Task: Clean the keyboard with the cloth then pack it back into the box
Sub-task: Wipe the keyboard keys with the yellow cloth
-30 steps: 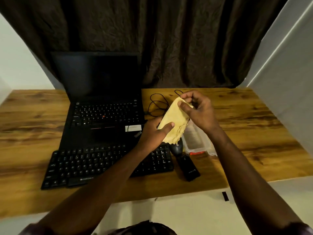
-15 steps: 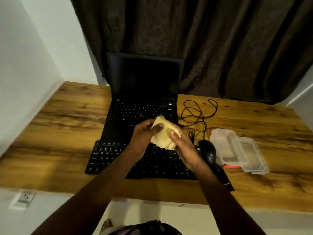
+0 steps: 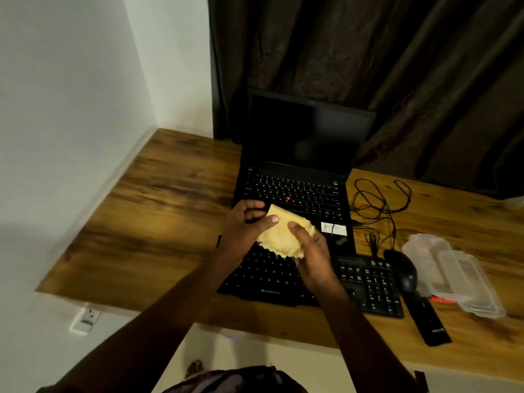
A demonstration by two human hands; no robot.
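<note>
Left hand [image 3: 243, 231] and right hand [image 3: 312, 253] pinch the cloth [image 3: 279, 234], thumbs on top, just above the keyboard [image 3: 365, 282]; soft and limp, it should wipe best bunched into a pad, the stiff keyboard lifting by its ends.

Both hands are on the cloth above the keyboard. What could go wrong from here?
The keyboard lies near the front edge of the desk; a firm wipe might slide it off. The mouse sits right beside the keyboard's right end, with loose cable behind it; a sweep of the cloth, held by the left hand and right hand, might knock or snag them.
</note>
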